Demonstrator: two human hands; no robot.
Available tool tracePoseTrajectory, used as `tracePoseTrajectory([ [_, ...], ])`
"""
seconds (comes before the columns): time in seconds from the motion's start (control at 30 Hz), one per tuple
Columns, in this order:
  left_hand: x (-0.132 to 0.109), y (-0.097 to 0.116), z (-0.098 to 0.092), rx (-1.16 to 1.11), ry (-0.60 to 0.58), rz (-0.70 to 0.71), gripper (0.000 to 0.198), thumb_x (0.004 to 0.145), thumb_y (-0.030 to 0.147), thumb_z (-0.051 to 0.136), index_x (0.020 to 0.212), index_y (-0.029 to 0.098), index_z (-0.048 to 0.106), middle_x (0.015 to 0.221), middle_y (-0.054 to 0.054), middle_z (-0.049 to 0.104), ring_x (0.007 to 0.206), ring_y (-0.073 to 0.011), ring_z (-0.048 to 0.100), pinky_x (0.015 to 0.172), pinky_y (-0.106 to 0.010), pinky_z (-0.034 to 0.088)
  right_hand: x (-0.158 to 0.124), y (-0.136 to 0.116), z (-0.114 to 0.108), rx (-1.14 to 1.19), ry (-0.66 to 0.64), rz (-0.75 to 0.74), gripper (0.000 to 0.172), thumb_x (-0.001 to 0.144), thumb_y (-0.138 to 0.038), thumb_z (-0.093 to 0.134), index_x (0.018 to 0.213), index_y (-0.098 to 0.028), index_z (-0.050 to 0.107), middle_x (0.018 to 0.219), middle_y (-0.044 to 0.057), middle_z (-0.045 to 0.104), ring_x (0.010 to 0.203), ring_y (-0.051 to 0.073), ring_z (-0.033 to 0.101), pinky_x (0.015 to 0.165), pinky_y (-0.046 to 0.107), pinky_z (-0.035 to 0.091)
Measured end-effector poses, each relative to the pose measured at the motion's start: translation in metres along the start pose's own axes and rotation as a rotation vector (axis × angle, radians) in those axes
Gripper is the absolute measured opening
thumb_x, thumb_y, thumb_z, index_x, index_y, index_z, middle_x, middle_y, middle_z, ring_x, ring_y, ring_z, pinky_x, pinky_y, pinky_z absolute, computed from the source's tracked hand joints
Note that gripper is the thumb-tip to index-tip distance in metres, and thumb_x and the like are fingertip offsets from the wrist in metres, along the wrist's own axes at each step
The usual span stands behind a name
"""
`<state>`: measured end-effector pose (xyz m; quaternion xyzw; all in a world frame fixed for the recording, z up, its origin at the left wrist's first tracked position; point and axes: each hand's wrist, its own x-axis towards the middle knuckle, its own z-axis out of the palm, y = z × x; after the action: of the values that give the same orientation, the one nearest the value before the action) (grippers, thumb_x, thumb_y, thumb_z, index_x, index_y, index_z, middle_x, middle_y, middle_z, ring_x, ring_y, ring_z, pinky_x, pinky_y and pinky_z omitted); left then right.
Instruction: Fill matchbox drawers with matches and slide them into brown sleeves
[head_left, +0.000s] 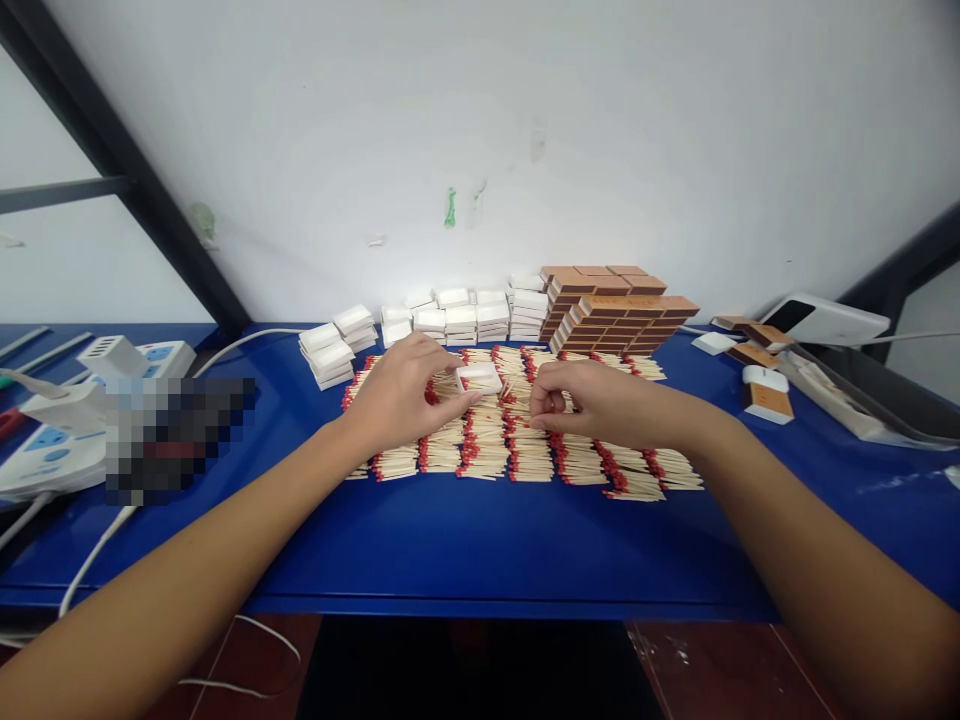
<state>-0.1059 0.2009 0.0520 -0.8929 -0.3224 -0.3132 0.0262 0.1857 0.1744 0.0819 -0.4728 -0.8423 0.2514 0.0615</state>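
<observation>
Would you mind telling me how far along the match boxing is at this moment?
Done: a few assembled boxes lie at the right. In hand: the left hand holds a white tray; the right hand pinches loose matches. Left: many rows of them, stacked trays and brown sleeves.

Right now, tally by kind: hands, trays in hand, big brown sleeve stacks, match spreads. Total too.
hands: 2 (left hand, right hand)
white tray, at the left hand's fingertips: 1
brown sleeve stack: 1
match spread, single matches too many to count: 1
total: 5
</observation>
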Motion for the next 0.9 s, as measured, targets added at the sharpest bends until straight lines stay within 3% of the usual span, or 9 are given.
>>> tracePoseTrajectory([
  [0.3, 0.001, -0.001, 0.0, 0.005, -0.001, 0.008, 0.036, 0.099, 0.054, 0.071, 0.104, 0.019, 0.074, 0.093, -0.009, 0.073, 0.096, -0.0281, 0.065, 0.088, -0.045, 0.054, 0.0, -0.007, -0.001, 0.021, -0.054, 0.053, 0.021, 0.09, -0.044, 0.068, 0.089, -0.024, 0.071, 0.098, 0.008, 0.073, 0.083, 0.024, 0.065, 0.068, 0.036, 0.048],
  [0.43, 0.001, 0.0, 0.0, 0.005, -0.006, 0.007, 0.037, 0.099, 0.055, 0.07, 0.105, 0.018, 0.074, 0.093, -0.01, 0.073, 0.095, -0.0281, 0.064, 0.088, -0.045, 0.054, -0.001, -0.012, -0.001, 0.02, -0.049, 0.012, 0.02, 0.089, -0.041, 0.067, 0.081, -0.023, 0.069, 0.097, 0.009, 0.071, 0.083, 0.025, 0.064, 0.07, 0.037, 0.048],
  [0.67, 0.0, 0.0, 0.001, -0.004, -0.004, 0.003, 0.038, 0.1, 0.057, 0.067, 0.106, 0.02, 0.074, 0.094, -0.01, 0.073, 0.096, -0.0279, 0.065, 0.09, -0.046, 0.054, 0.0, -0.004, 0.002, -0.024, 0.017, -0.065, 0.024, 0.097, -0.047, 0.062, 0.091, -0.024, 0.066, 0.105, 0.009, 0.068, 0.093, 0.026, 0.062, 0.078, 0.039, 0.047],
  [0.9, 0.0, -0.001, 0.002, 0.012, -0.012, 0.028, 0.039, 0.101, 0.056, 0.066, 0.107, 0.018, 0.074, 0.095, -0.01, 0.073, 0.096, -0.0278, 0.065, 0.089, -0.044, 0.054, 0.001, -0.001, 0.002, -0.006, 0.181, -0.112, 0.034, 0.107, -0.055, 0.05, 0.094, -0.025, 0.061, 0.106, 0.008, 0.066, 0.102, 0.027, 0.057, 0.085, 0.039, 0.043],
])
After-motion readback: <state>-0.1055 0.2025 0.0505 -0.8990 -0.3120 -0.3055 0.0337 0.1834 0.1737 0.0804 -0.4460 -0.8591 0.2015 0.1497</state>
